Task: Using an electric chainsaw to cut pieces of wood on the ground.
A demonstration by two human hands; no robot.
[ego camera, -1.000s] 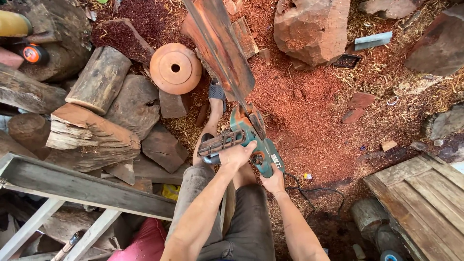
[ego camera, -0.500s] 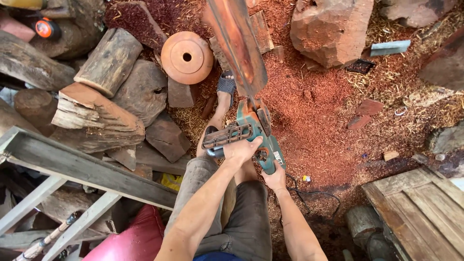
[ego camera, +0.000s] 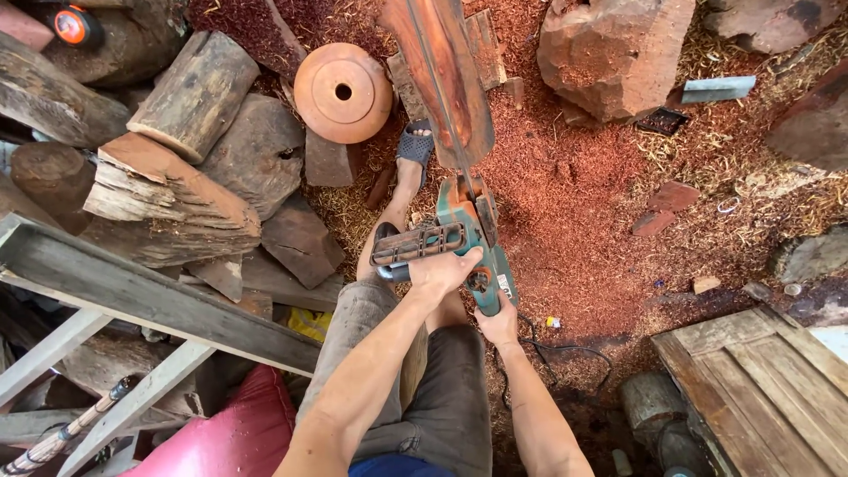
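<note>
While red sawdust [ego camera: 565, 203] carpets the ground beside stacked logs [ego camera: 185, 150], we see both hands, left hand [ego camera: 442, 269] and right hand [ego camera: 500, 323], gripping a teal chainsaw [ego camera: 468, 234].

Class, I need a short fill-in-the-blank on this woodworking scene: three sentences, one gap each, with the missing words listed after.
1. Both hands grip a teal chainsaw; the left hand holds its front ____.
2. The saw's bar cuts into a long reddish ____ that runs away from the person.
3. The round wooden disc beside the logs has a ____ in its middle.

Missing words: handle; plank; hole
</note>
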